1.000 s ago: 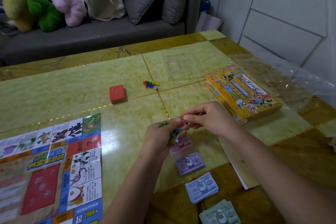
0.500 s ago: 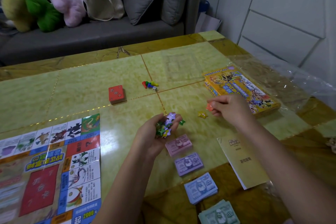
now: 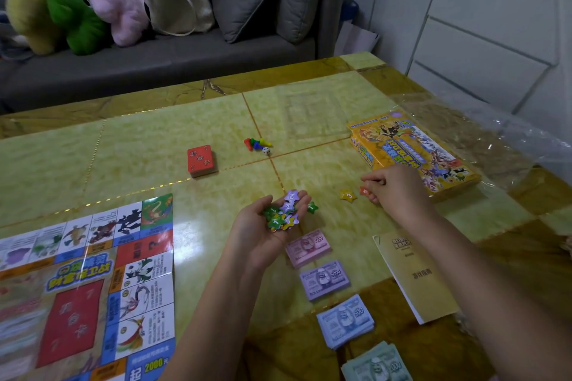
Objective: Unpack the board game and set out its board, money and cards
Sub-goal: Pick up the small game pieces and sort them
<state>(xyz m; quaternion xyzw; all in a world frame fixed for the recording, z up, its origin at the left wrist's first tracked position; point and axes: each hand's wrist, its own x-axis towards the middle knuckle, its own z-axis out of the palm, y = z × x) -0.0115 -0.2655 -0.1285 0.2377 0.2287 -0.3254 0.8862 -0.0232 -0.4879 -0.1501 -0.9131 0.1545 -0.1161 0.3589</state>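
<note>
A heap of star tokens (image 3: 283, 213) is cradled in the left hand (image 3: 269, 232), whose palm is turned up and whose fingers are curled into a shallow cup, presumably so that the loose pieces are kept together while being dealt out singly. A red star (image 3: 364, 191) is pinched between thumb and fingertips of the right hand (image 3: 394, 193), low over the table (image 3: 123, 148) and just beside a yellow star (image 3: 348, 195) already laid there; sorting by colour seems to be intended. A green star (image 3: 312, 207) appears to lie on the table just beside the left fingertips. The board (image 3: 93, 272) is spread flat at the left, the money (image 3: 325, 279) is ranged in four stacks by colour, and the red card deck (image 3: 200, 160) is set beyond, near the pawns (image 3: 257, 143) and die (image 3: 266, 151). The box (image 3: 411, 151) is parked at the right, with the booklet (image 3: 414, 275) nearer, clear of the working space.
</note>
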